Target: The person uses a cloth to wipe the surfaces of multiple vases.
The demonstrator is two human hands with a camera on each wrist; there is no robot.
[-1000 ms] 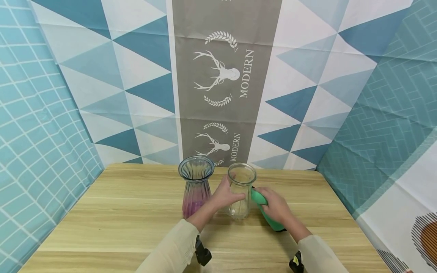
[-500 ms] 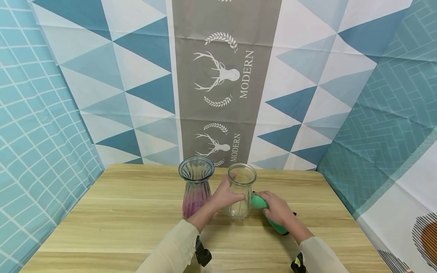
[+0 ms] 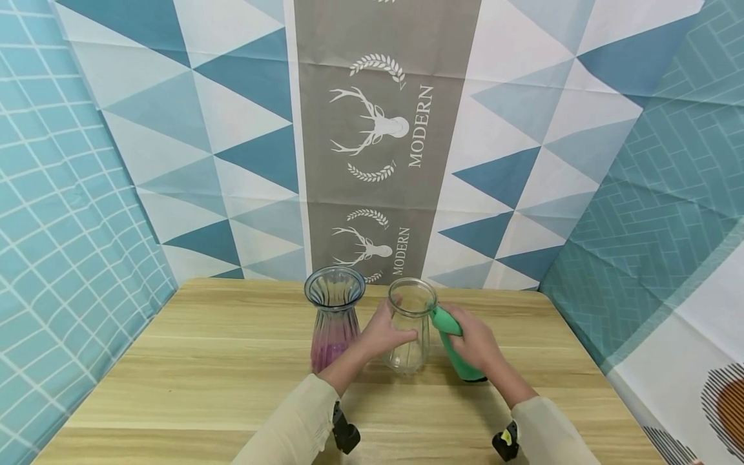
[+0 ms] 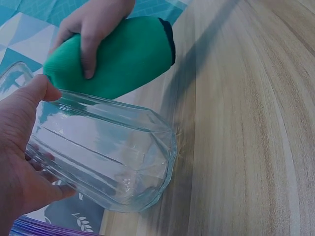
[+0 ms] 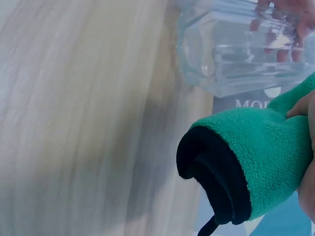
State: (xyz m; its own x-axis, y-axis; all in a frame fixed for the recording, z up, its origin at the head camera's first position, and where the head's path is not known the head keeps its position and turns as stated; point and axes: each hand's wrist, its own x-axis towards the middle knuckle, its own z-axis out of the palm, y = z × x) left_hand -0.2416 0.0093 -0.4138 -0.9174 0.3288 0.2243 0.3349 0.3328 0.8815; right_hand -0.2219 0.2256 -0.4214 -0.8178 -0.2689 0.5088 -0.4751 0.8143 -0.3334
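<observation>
A clear glass vase (image 3: 407, 352) stands upright on the wooden table, and my left hand (image 3: 383, 332) grips its side with the thumb across the front. In my right hand (image 3: 473, 339) is a green plush cloth (image 3: 459, 358) with black edging, gathered so that it hangs below the fingers. The upper end of the cloth is right at the vase's rim on its right side. In the left wrist view, fingers curl round the far side of the glass vase (image 4: 108, 147), seen through it. The right wrist view shows the black hem of the cloth (image 5: 256, 147) folded open, with a small loop.
A second vase (image 3: 334, 329), ribbed and tinted grey-blue above and purple-pink below, stands left of the clear one, close to my left forearm. The wooden table (image 3: 203, 361) ends at a patterned cloth backdrop (image 3: 378, 161). Hanging sheets also flank both sides.
My right hand dips slightly toward me with the cloth, then rises to the clear vase's rim. My left hand and both vases stay in place.
</observation>
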